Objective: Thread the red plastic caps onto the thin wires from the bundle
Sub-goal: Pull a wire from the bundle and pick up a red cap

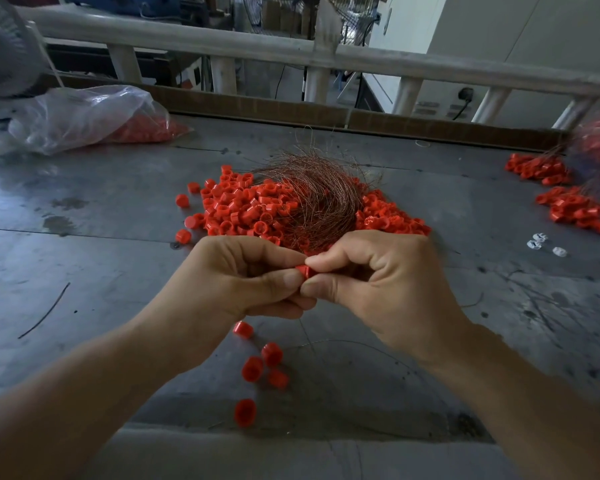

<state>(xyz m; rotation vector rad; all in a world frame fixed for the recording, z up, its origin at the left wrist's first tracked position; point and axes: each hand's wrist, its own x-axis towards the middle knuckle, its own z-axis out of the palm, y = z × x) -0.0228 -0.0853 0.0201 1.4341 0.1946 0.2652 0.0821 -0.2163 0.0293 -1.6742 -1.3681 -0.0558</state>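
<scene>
Left hand (243,275) and right hand (378,282), fingers curled, together pinch one red cap (305,270) above the metal table (84,271); the copper wire bundle (312,202) lies on the cap pile (243,209) just beyond

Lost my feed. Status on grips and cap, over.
Left grip and right grip pinch one cap. Wire bundle lies on cap pile beyond. Nothing blocking.
</scene>
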